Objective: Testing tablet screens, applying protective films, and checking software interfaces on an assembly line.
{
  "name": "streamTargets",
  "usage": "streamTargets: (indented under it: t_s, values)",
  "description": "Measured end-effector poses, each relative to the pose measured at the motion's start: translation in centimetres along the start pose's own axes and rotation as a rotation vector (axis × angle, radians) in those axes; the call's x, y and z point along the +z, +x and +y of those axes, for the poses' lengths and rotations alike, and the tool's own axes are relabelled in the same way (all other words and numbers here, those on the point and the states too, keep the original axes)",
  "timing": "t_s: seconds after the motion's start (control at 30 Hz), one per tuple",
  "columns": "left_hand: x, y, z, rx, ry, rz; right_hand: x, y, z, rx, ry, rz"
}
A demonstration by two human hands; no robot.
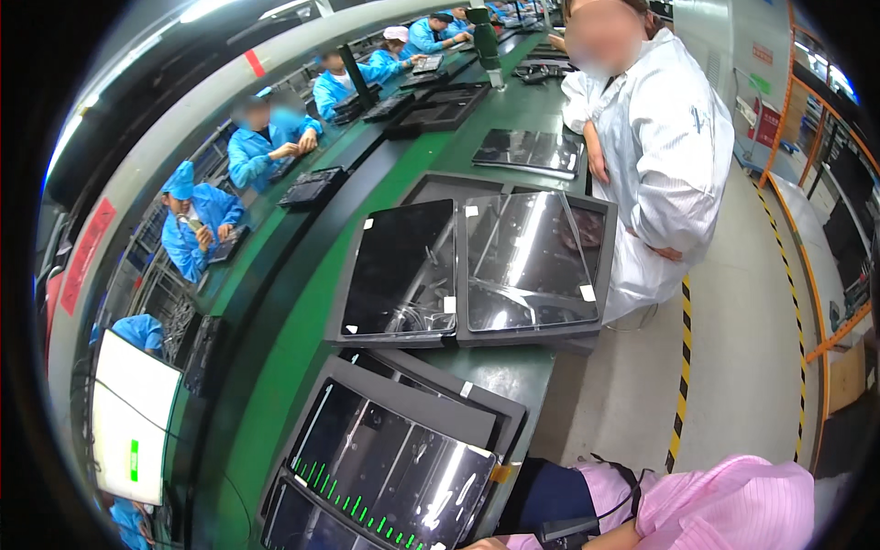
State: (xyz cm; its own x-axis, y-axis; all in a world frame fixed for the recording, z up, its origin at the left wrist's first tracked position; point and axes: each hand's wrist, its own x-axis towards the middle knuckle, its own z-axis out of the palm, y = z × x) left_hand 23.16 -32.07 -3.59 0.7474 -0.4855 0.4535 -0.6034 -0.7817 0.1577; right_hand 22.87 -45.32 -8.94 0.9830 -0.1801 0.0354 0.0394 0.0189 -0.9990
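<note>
At the bottom edge only a sliver of my right hand [484,544] shows, beside the near corner of a dark, glossy display panel [390,458]; its fingers are cut off, so I cannot make out their grip. A bare forearm [616,539] leads down from a pink striped sleeve [733,500] at the lower right. My left hand is out of the picture. The near panel lies in a grey foam tray [422,410], with a row of short green strokes across it. Beyond it, two film-covered screen panels [399,266] [532,261] lie side by side on another grey tray.
A person in a white coat [655,156] stands at the table's right side, near another dark panel [527,149]. Across the green conveyor [275,367], several people in blue work clothes handle parts. A lit monitor [136,417] stands at the left. Striped tape [683,376] marks the floor.
</note>
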Motion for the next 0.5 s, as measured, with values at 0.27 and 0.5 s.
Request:
streamTargets:
  t_s: [0.27, 0.5]
  values:
    - [0.1, 0.0, -0.5, -0.016, -0.023, -0.045, -0.6, 0.4, -0.9, -0.047, 0.002, -0.023]
    - [-0.1, -0.8, -2.1, 0.096, 0.025, -0.163, -0.6, 0.7, -0.6, -0.09, 0.0, -0.02]
